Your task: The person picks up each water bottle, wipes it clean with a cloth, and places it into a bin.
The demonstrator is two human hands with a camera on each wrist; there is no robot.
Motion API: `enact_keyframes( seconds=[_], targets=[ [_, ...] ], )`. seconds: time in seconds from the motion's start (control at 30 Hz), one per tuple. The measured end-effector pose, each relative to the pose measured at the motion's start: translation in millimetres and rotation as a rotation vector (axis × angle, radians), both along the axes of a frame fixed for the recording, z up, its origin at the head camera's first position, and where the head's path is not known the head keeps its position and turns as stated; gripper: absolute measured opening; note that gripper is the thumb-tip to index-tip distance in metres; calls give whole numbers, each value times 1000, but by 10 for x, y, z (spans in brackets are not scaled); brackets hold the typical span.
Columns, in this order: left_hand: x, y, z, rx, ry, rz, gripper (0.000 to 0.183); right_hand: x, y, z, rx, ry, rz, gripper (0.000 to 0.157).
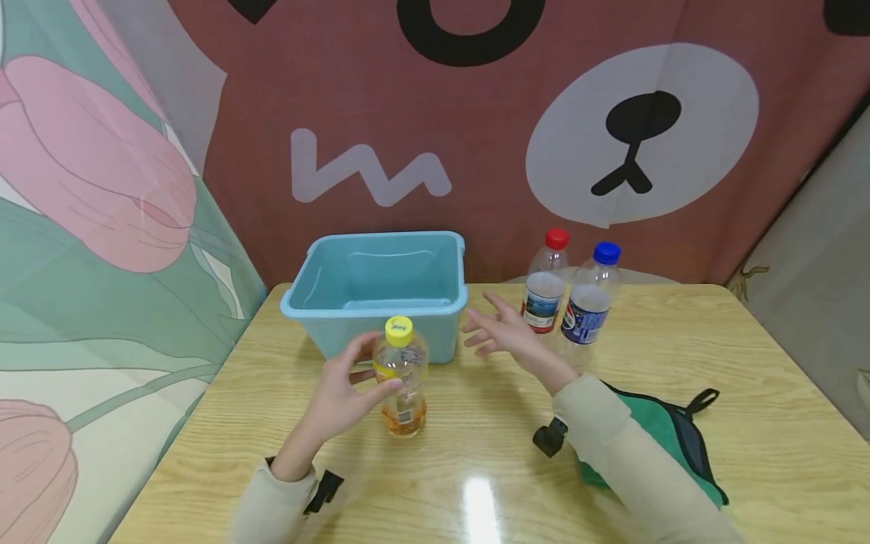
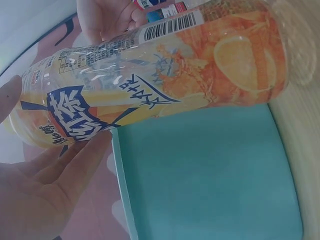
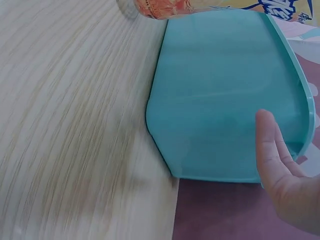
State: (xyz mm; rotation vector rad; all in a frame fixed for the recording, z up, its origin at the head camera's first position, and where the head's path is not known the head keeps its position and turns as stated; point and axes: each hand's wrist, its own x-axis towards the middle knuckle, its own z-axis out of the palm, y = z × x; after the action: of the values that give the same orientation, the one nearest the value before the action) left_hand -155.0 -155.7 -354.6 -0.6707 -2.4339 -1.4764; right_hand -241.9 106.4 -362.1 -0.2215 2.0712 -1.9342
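My left hand (image 1: pixel 348 393) holds a clear plastic drink bottle (image 1: pixel 402 381) with a yellow cap (image 1: pixel 399 331). The thumb lies on the near side and the fingers reach round the far side. The bottle stands upright in front of a light blue plastic bin (image 1: pixel 374 316); whether its base touches the table cannot be told. In the left wrist view, the bottle's label (image 2: pixel 160 75) shows orange slices and a barcode. My right hand (image 1: pixel 506 332), fingers spread and holding nothing, is beside the bin's right side, between the bin and a red-capped bottle (image 1: pixel 544 291).
A blue-capped bottle (image 1: pixel 590 302) stands just right of the red-capped one. A green cloth item (image 1: pixel 669 431) with dark edging and a loop lies partly under my right forearm. The wooden table (image 1: pixel 421 491) meets a printed curtain (image 1: pixel 476 151) behind the bin.
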Motion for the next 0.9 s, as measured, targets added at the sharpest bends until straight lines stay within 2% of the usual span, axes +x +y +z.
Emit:
enact_keyframes(
  seconds=[0.2,0.33,0.6,0.77,0.9],
  targets=[
    [15,-99,25,-24,7,15,61,-57,-147,13,-54,-91,-36,81],
    [31,-179,68,-49,29,34,61,-68,-248,28,-78,-117,-66,84],
    [80,-330,213,-73,43,98,60,-43,-389,67,-85,-102,-107,73],
    [107,-426,341,-94,85,112,60,-64,-414,65,-88,-120,-113,60],
    [122,-540,458,-113,124,146,62,-26,-426,131,-69,-126,-108,54]
  ],
)
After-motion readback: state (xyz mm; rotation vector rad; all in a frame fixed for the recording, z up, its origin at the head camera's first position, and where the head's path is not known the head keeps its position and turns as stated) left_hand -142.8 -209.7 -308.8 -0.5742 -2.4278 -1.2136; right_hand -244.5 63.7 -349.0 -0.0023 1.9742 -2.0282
